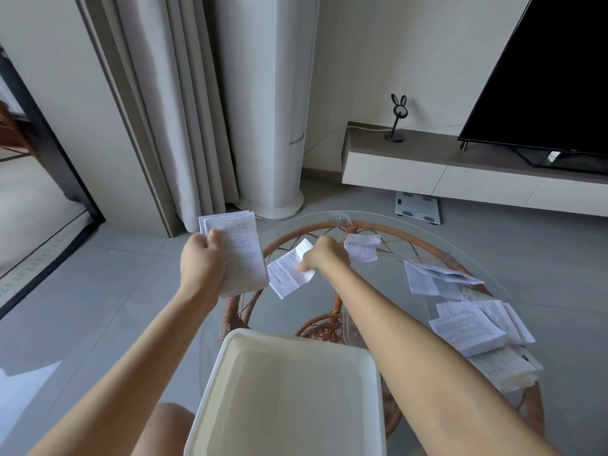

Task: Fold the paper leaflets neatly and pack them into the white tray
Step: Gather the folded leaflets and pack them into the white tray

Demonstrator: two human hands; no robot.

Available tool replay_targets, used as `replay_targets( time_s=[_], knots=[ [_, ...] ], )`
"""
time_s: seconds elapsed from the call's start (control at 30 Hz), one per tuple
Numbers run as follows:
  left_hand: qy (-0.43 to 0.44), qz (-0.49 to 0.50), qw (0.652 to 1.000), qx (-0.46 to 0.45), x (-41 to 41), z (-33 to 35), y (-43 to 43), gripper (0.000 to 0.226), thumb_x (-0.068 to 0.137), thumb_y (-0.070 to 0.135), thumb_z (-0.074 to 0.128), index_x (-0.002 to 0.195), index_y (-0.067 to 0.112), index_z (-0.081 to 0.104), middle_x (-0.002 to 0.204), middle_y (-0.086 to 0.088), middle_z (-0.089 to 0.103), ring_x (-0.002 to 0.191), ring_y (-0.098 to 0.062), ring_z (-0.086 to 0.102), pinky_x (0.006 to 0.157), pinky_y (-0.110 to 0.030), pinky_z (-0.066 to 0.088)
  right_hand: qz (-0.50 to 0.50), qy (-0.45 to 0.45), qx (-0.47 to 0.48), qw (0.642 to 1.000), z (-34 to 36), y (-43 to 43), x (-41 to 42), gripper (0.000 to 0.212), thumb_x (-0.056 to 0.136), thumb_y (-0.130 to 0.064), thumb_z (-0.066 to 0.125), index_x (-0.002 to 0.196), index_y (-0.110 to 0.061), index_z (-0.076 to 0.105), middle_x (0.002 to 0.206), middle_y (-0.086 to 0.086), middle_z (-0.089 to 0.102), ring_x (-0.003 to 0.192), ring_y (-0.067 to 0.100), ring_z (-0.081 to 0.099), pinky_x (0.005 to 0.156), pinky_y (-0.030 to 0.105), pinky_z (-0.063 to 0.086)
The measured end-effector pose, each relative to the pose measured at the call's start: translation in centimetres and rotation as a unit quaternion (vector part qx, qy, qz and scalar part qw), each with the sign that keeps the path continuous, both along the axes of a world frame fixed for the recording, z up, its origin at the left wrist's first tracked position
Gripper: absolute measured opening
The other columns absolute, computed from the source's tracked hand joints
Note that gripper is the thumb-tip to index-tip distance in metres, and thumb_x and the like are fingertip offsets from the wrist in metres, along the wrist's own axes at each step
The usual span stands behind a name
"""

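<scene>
Since the left hand [202, 261] has its grip clamped on a stack of folded leaflets [241, 248], I'd let the right hand [324, 256], pinching a loose leaflet [288, 274] at the far side of the glass bench [289, 312], crease it flat first. The white tray [289, 390] sits near, empty; more leaflets [470, 330] lie right. Curtain [184, 110] far left, TV [543, 67] far right.

Glass tabletop [411, 225] glossy; rattan frame [362, 227] woven; tray [289, 390] matt plastic; leaflets [241, 255] thin paper.

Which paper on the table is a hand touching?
The half-folded leaflet under the right hand; the other leaflets lie untouched farther right.
</scene>
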State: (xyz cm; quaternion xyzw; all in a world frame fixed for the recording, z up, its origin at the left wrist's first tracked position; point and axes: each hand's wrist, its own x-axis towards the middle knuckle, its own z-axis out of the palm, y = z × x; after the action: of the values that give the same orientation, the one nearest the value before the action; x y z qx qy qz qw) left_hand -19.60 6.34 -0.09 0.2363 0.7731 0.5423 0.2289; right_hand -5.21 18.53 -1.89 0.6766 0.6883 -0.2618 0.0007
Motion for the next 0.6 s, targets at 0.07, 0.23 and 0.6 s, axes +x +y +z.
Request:
replay_targets(
  time_s=[0.07, 0.23, 0.6],
  knots=[
    [0.016, -0.011, 1.0, -0.006, -0.1, 0.1, 0.0, 0.03, 0.102, 0.031, 0.038, 0.083, 0.008, 0.044, 0.074, -0.005, 0.041, 0.07, -0.022, 0.038, 0.057, -0.033, 0.03, -0.028, 0.16, 0.019, 0.987, 0.5, -0.3, 0.9, 0.023, 0.085, -0.015, 0.058, 0.107, -0.008, 0.057, 0.097, 0.007, 0.061, 0.091, 0.026, 0.059, 0.063, 0.028, 0.038],
    [0.061, -0.057, 0.996, -0.017, 0.8, 1.0, -0.5, 0.03, 0.101, 0.029, 0.04, 0.08, 0.008, 0.042, 0.072, -0.004, 0.04, 0.068, -0.021, 0.036, 0.053, -0.033, 0.027, -0.025, 0.542, 0.006, 0.84, 6.5, -3.3, 7.8, 0.007, 0.087, -0.005, 0.057, 0.092, -0.005, 0.062, 0.087, 0.011, 0.065, 0.077, 0.023, 0.063, 0.07, 0.036, 0.054],
    [-0.143, -0.201, 0.969, -0.01, 7.5, 3.6, -3.5, 0.032, 0.102, 0.03, 0.041, 0.086, 0.009, 0.059, 0.083, -0.012, 0.063, 0.074, -0.026, 0.062, 0.079, -0.045, 0.053, 0.142, 0.268, 0.203, 0.931, 7.4, -9.9, 7.1, 0.019, 0.077, -0.021, 0.076, 0.075, -0.003, 0.068, 0.065, 0.006, 0.063, 0.054, 0.008, 0.048, 0.051, 0.023, 0.035]
  ],
)
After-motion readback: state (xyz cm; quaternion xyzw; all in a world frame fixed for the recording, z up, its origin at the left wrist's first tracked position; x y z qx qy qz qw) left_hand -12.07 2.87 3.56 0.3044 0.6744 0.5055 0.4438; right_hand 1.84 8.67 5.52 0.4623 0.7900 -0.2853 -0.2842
